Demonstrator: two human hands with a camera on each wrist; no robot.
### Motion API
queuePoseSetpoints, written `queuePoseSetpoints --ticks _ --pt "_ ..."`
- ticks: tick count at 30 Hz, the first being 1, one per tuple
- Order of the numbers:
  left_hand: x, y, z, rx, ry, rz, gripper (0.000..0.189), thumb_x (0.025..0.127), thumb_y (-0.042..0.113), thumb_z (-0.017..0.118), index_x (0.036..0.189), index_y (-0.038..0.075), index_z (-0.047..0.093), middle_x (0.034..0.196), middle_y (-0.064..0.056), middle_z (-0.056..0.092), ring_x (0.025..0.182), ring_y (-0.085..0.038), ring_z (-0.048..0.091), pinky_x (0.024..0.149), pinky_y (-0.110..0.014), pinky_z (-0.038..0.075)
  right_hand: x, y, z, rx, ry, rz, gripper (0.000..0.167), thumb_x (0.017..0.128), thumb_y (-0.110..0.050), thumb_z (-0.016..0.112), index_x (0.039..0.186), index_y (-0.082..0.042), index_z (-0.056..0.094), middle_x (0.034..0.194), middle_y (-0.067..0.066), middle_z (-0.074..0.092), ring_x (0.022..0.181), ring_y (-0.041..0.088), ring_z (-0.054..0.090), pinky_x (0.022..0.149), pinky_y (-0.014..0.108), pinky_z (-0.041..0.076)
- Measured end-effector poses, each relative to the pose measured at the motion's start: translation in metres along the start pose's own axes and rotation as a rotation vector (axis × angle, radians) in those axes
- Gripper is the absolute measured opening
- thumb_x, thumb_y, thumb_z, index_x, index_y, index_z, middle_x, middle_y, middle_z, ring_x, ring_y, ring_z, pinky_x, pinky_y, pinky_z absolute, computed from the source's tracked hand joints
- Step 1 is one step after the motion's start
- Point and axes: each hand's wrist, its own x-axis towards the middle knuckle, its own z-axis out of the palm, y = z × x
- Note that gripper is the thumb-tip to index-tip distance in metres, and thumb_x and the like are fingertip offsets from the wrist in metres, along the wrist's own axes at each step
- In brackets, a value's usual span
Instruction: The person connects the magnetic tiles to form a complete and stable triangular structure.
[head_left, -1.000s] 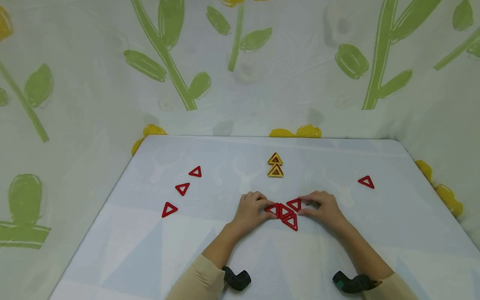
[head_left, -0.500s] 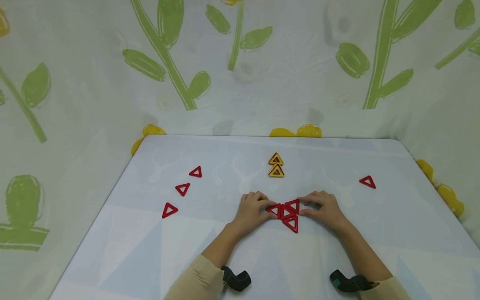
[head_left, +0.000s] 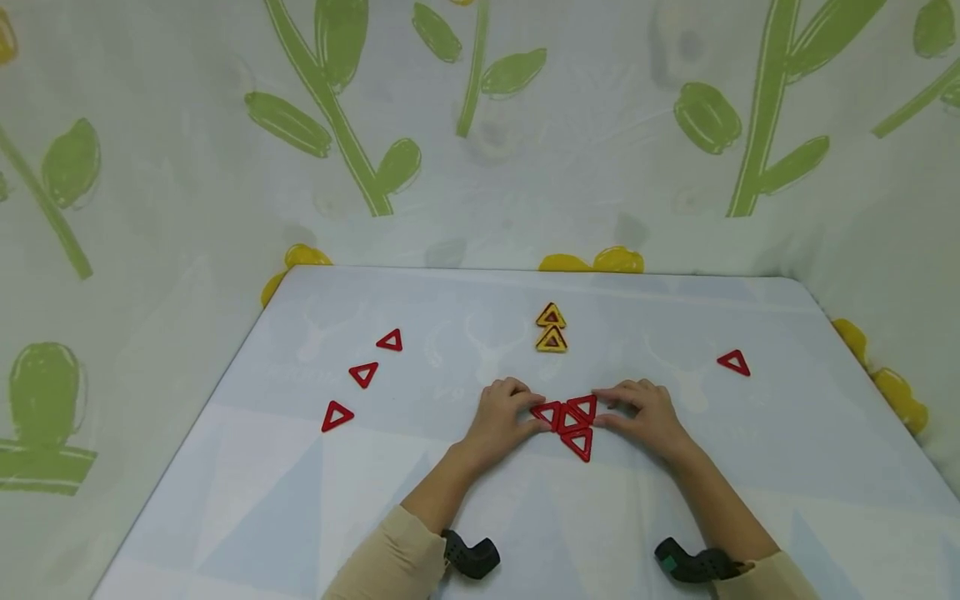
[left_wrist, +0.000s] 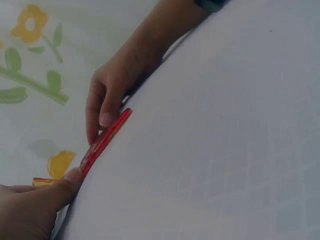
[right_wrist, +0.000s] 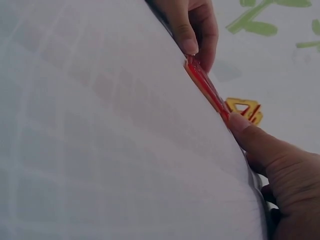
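As the head camera saw it: four red triangles met in one cluster on the pale bench [head_left: 300, 517], around a middle triangle [head_left: 574, 430].
Left hand [head_left: 501, 417]: thumb and fingers pinched the left triangle [head_left: 546, 406].
Right hand [head_left: 641, 412]: thumb and fingers pinched the upper right triangle [head_left: 582, 398].
Lower triangle [head_left: 589, 444]: it touched the middle one on the person's side.
Loose red triangles [head_left: 363, 367]: three lay well apart to the left, another far to the right.
Yellow triangles [head_left: 551, 347]: two touched, one behind the other, beyond the cluster.
Left wrist view: the red pieces showed edge-on as a thin strip, one hand at each end.
Right wrist view: the right thumb was on the strip's near end; yellow showed beyond.
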Motion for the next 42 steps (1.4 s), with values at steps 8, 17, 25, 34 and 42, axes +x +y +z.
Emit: queuePoseSetpoints --ticks 8,17,25,34,42 --pt "-0.001 0.001 0.000 -0.179 0.056 -0.154 0.040 0.074 0.024 0.079 0.103 0.003 0.061 0.107 -0.008 0.046 0.100 -0.021 0.046 0.088 -0.034 0.041 -0.001 -0.008 0.001 -0.019 -0.035 0.120 0.039 0.070 -0.021 0.083 0.107 -0.012 0.072 0.085 -0.005 0.064 0.082 0.006 0.046 0.073 0.035 0.029" --pt "-0.002 0.001 0.007 -0.038 0.031 -0.111 0.049 0.070 0.040 0.081 0.097 0.007 0.056 0.101 -0.005 0.046 0.093 -0.017 0.045 0.080 -0.030 0.042 -0.009 -0.012 0.005 -0.036 -0.020 0.175 0.038 0.071 -0.019 0.083 0.106 -0.011 0.073 0.089 -0.002 0.064 0.085 0.013 0.049 0.076 0.038 0.031" --pt "-0.005 0.003 0.009 0.020 0.095 -0.134 0.047 0.067 0.042 0.083 0.093 0.010 0.062 0.098 -0.002 0.051 0.090 -0.015 0.048 0.077 -0.029 0.042 -0.010 -0.020 0.008 -0.039 0.024 0.150 0.035 0.069 -0.017 0.083 0.102 -0.010 0.073 0.086 -0.002 0.065 0.083 0.015 0.052 0.074 0.039 0.033" --pt "-0.002 0.001 0.007 -0.050 0.143 -0.080 0.044 0.066 0.034 0.084 0.095 0.011 0.062 0.097 -0.001 0.057 0.089 -0.015 0.051 0.077 -0.030 0.041 -0.006 -0.017 0.007 0.013 0.005 0.187 0.039 0.070 -0.017 0.083 0.107 -0.012 0.070 0.091 -0.002 0.064 0.085 0.009 0.051 0.077 0.035 0.035" --pt "-0.001 0.000 0.003 -0.134 0.139 -0.059 0.035 0.070 0.026 0.083 0.096 0.012 0.066 0.089 0.001 0.065 0.084 -0.013 0.054 0.078 -0.029 0.040 -0.004 -0.022 0.008 0.090 -0.013 0.231 0.043 0.074 -0.012 0.080 0.113 -0.010 0.064 0.095 0.000 0.066 0.082 0.012 0.051 0.069 0.022 0.046"
